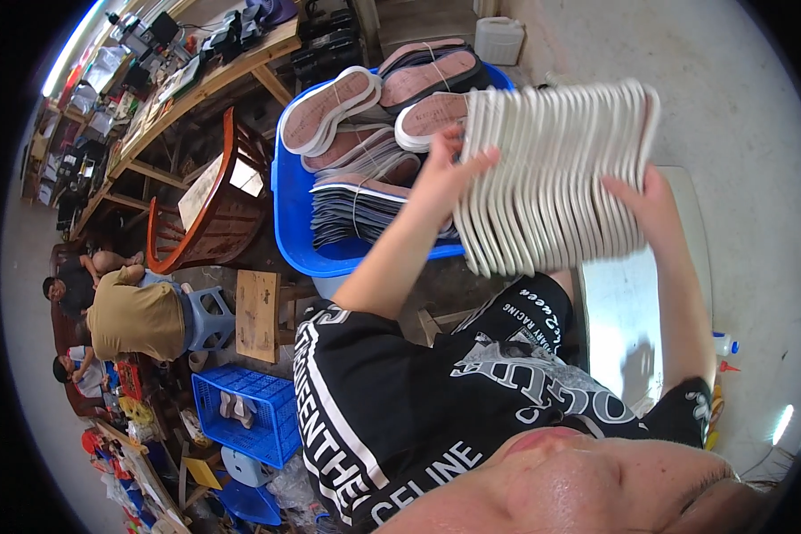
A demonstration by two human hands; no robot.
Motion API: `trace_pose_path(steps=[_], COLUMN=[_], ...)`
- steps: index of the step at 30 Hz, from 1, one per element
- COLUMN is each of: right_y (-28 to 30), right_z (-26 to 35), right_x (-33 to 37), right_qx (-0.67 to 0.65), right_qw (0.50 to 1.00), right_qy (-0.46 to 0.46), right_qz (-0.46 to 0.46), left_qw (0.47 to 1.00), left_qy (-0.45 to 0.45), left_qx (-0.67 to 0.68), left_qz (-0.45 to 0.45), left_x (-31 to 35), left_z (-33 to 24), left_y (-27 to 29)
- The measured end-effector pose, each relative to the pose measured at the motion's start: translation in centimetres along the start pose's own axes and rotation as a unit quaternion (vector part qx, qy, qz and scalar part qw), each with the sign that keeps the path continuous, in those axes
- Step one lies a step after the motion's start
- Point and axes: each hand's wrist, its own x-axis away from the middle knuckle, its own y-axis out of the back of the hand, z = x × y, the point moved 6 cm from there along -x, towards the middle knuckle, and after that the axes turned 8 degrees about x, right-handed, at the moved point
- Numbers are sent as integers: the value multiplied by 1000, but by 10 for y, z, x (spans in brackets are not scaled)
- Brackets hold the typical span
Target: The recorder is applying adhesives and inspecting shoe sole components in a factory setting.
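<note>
Stacked white sole-shaped pieces (556, 182) partly hide the blue plastic tub (287, 222) at its right, a brown wooden chair (231, 222) left of it; our outstretched left hand (455, 173) and right hand (647, 203) clasp the stack's ends.

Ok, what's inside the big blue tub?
Bundles of insoles, many pinkish on top, with white or dark edges. The white stack and left hand block part of the tub; its bottom is covered.

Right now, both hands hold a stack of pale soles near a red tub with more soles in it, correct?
Not quite: the tub is blue, not red, as the head view shows. The left hand and right hand do hold the stack near it, and more soles are inside.
</note>
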Motion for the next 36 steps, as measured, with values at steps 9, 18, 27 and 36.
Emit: trace_pose_path(steps=[9,18,27,36], right_y=[-156,-163,-189,-215], right_z=[-28,-3,-34,-113], right_x=[-154,-55,84,123], right_qx=[255,331,101,-216], right_qw=[944,892,933,915], right_qy=[165,305,275,-103], right_qz=[126,-46,210,324], left_qw=[955,865,522,527], left_qy=[78,42,76,-94], left_qx=[-278,-498,-845,-831], left_qz=[-75,-39,85,153], left_x=[-70,-6,24,51], left_z=[-14,-15,-5,-15], left_y=[131,199,187,178])
